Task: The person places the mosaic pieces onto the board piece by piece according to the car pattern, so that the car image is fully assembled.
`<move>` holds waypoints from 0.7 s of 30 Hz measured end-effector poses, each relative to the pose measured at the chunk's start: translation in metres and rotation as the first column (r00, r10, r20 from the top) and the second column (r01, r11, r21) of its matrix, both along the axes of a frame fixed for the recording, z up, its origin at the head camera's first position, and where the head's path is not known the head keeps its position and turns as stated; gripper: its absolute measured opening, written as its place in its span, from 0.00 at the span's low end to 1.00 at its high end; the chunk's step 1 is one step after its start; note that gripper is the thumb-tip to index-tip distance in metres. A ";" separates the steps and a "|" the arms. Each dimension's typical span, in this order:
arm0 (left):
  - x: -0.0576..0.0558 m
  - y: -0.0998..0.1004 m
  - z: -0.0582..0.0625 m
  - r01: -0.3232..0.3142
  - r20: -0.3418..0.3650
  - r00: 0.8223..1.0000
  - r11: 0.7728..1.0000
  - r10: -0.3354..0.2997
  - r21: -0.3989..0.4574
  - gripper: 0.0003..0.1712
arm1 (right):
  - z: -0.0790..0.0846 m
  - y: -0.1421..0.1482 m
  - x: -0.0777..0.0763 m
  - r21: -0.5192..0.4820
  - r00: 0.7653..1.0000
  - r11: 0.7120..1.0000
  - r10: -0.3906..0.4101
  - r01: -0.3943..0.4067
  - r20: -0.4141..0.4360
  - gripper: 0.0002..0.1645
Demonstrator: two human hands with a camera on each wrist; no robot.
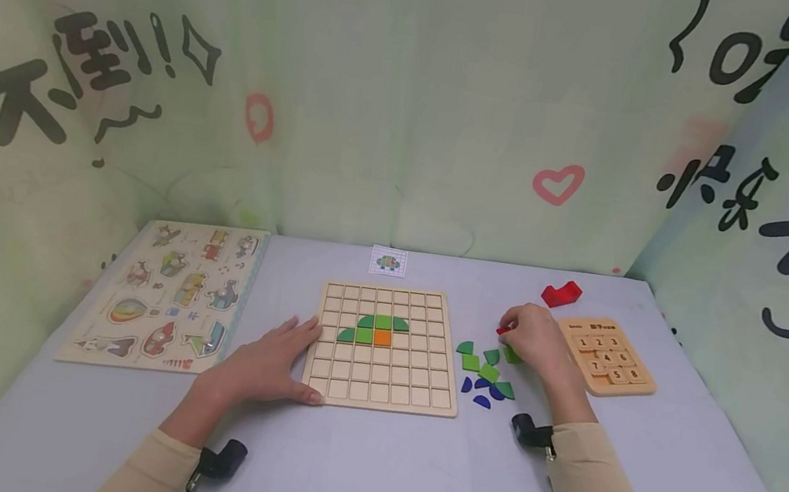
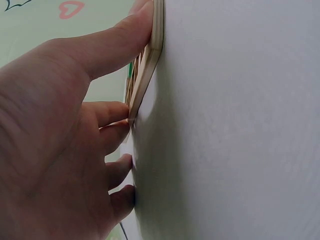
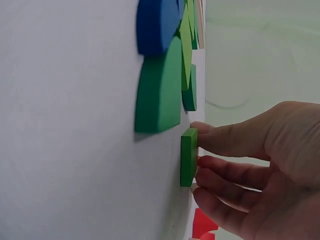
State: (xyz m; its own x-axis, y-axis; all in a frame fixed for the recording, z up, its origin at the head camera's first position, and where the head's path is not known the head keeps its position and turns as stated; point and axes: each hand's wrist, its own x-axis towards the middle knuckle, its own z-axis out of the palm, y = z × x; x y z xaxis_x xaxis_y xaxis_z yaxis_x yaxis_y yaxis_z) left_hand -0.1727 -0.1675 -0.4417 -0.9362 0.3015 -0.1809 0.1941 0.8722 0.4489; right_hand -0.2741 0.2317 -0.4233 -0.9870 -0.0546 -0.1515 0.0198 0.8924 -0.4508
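My left hand (image 1: 272, 361) is at the left side of a wooden grid board (image 1: 381, 392), thumb by the near left corner and fingertips at the left edge. The fingers look relaxed and spread in the left wrist view. On the board lie an orange square (image 1: 382, 337), light green squares (image 1: 363, 335) and dark green rounded pieces (image 1: 346, 335). To the board's right, my right hand (image 1: 536, 339) pinches a small red piece (image 1: 503, 329) at the fingertips, mostly hidden. A green square (image 3: 188, 157) stands in front of these fingers in the right wrist view.
Loose light green squares (image 1: 470, 363), dark green pieces (image 1: 465, 347) and blue half-rounds (image 1: 482, 401) lie right of the board. Red pieces (image 1: 561, 294) lie farther back, near a wooden number board (image 1: 615, 388). A picture card (image 1: 376, 268) is behind the grid; a picture puzzle board (image 1: 94, 326) lies left.
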 end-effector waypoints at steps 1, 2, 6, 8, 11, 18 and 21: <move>0.000 0.000 0.000 -0.001 0.000 1.000 1.000 0.001 0.001 0.66 | 0.000 0.000 0.000 0.005 1.000 1.000 0.002 -0.002 0.002 0.13; 0.000 0.000 0.000 -0.002 -0.003 1.000 1.000 0.002 0.002 0.66 | 0.001 0.000 0.000 0.009 1.000 1.000 0.008 -0.008 0.001 0.13; -0.001 0.000 0.000 -0.007 -0.003 1.000 1.000 0.007 0.002 0.66 | 0.001 -0.001 0.000 0.038 1.000 0.999 0.021 -0.021 0.001 0.13; -0.001 0.000 -0.001 -0.008 -0.004 1.000 1.000 0.008 0.002 0.66 | 0.001 -0.003 0.000 0.044 1.000 0.999 0.021 -0.021 -0.007 0.14; 0.000 0.000 0.000 -0.008 -0.003 1.000 1.000 0.008 0.003 0.66 | 0.001 -0.008 0.002 0.031 0.999 0.999 0.017 -0.016 -0.035 0.15; 0.000 0.000 0.000 -0.009 -0.005 1.000 1.000 0.009 0.003 0.66 | 0.004 -0.030 0.008 -0.058 0.993 0.995 0.073 -0.079 -0.090 0.11; 0.000 0.000 0.000 -0.009 -0.006 1.000 1.000 0.009 0.006 0.66 | 0.007 -0.043 0.010 -0.113 0.988 0.985 0.120 -0.130 -0.095 0.11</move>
State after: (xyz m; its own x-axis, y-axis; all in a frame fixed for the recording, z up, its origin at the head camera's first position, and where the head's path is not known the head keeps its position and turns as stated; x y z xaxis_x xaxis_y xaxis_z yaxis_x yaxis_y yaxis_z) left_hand -0.1728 -0.1671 -0.4418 -0.9398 0.2944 -0.1735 0.1892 0.8712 0.4531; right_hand -0.2639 0.1884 -0.4166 -0.9804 -0.1905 -0.0502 -0.1324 0.8256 -0.5485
